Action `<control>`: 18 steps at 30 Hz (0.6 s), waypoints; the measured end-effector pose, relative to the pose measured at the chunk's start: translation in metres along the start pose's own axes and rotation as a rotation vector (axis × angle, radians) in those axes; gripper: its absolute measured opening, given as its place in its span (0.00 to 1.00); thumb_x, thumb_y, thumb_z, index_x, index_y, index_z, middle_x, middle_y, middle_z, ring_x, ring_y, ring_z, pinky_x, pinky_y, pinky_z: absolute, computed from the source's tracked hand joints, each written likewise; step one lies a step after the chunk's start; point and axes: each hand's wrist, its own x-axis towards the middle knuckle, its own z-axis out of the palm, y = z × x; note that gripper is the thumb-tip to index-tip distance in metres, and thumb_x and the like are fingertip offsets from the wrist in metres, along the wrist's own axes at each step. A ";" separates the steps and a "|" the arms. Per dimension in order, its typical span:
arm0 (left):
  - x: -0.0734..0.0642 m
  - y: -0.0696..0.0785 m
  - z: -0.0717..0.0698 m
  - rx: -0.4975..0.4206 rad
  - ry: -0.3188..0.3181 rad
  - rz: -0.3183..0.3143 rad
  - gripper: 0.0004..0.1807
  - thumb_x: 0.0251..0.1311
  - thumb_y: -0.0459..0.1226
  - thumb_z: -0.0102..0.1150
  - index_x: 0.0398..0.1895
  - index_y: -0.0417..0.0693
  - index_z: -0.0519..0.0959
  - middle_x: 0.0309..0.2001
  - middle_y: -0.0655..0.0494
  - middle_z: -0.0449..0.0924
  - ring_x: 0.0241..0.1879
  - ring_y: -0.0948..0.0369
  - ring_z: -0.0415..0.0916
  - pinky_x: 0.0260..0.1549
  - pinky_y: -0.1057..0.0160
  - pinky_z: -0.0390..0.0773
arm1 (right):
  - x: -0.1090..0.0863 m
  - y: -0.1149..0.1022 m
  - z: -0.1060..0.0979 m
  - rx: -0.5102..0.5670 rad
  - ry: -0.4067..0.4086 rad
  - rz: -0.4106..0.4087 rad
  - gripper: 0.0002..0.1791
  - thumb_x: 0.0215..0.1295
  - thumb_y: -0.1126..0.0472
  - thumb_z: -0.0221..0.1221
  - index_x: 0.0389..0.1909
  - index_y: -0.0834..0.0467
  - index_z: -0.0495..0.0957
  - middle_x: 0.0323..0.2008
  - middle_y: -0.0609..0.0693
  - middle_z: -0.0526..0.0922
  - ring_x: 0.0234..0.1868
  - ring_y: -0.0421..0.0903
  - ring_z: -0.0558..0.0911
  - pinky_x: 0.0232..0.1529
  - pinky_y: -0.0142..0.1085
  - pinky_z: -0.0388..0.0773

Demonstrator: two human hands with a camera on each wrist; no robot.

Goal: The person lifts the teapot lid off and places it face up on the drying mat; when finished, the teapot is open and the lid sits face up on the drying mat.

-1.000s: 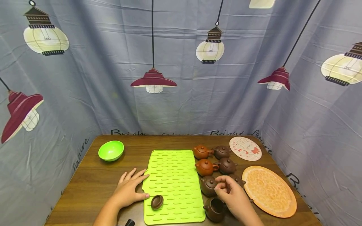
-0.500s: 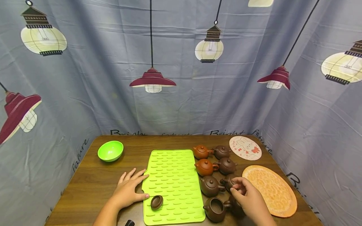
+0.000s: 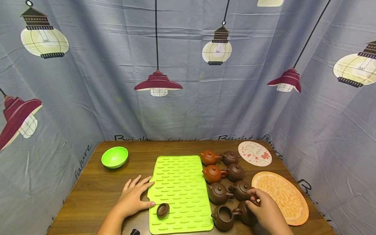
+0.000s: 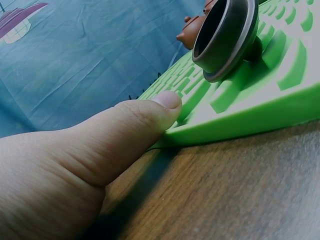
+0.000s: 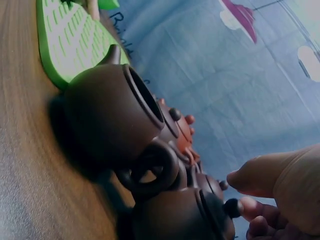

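My left hand [image 3: 133, 197] rests with spread fingers at the left edge of a green ridged mat [image 3: 180, 182]. An upturned brown teapot lid [image 3: 163, 210] lies on the mat near its thumb. At the near right, my right hand [image 3: 265, 209] is over a lidded dark brown teapot [image 3: 245, 212]. In the right wrist view, its fingers are close to the lid knob [image 5: 232, 207], with the thumb apart from it; whether a fingertip touches is unclear. Left of that teapot stands a lidless brown teapot [image 3: 224, 218], its mouth uncovered.
Behind these stand more lidded brown teapots [image 3: 218, 193] and two orange-brown ones [image 3: 213, 173], in two columns. A round patterned orange mat [image 3: 280, 197] and a rabbit-print mat [image 3: 255, 154] lie to the right. A green bowl [image 3: 115, 157] sits at the back left.
My right hand has moved right and toward me, from the brown teapots behind to the nearest lidded one. The left hand and the upturned lid have stayed put.
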 end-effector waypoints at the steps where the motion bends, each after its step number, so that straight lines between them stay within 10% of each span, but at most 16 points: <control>1: 0.000 0.000 0.000 0.002 0.001 0.001 0.49 0.50 0.73 0.68 0.75 0.68 0.73 0.81 0.66 0.60 0.83 0.43 0.48 0.76 0.30 0.36 | 0.000 0.001 0.000 0.003 -0.014 0.011 0.16 0.69 0.59 0.68 0.54 0.57 0.81 0.38 0.47 0.76 0.38 0.44 0.75 0.37 0.34 0.72; 18: 0.000 0.002 -0.002 0.002 -0.004 -0.008 0.49 0.50 0.72 0.69 0.75 0.67 0.73 0.81 0.66 0.60 0.83 0.43 0.48 0.77 0.30 0.35 | -0.001 0.016 -0.003 -0.033 -0.061 0.006 0.09 0.64 0.58 0.72 0.40 0.53 0.81 0.31 0.44 0.74 0.35 0.40 0.74 0.37 0.35 0.73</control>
